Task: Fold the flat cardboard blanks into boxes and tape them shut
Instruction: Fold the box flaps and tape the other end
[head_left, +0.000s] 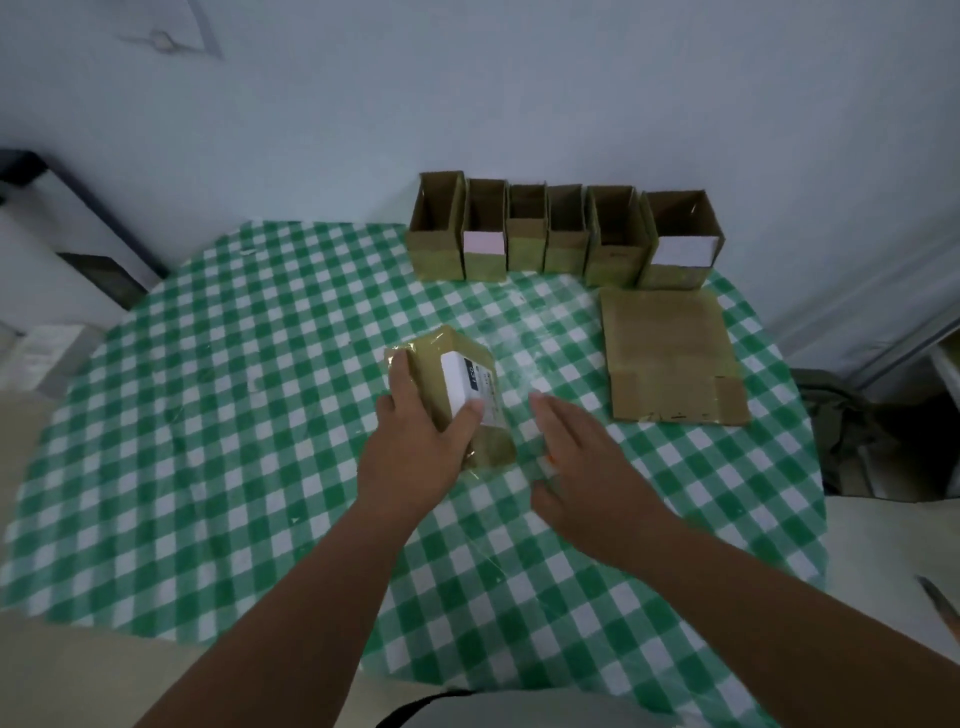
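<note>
**Cardboard box gripped on a green checked table**

Green-and-white checked cloth under a clear plastic sheet covers the round table (218, 415), seen from above by a head-worn camera. Nearest the viewer, two bare forearms reach forward over the table edge.

The left hand (415, 441) grips a small brown cardboard box (457, 384) near the middle of the table. Its fingers curl over the box's left side and its thumb presses against the right face, touching the lower edge of a white label (465, 384) with a dark strip. The box is tilted, its long side running away from the viewer, and its surface shines as if wrapped in clear tape.

The right hand (576, 457) lies just right of the box, palm down, fingers straight and spread over the cloth, holding nothing. A small orange spot shows beside its thumb; what it is cannot be told.

Farther back and to the right, a flat cardboard blank (670, 353) lies on the cloth, well apart from the hands.

At the far edge, a row of six open-topped folded boxes (566, 239) stands side by side against the pale wall (467, 104). One bears a pink label, another a white one.
</note>
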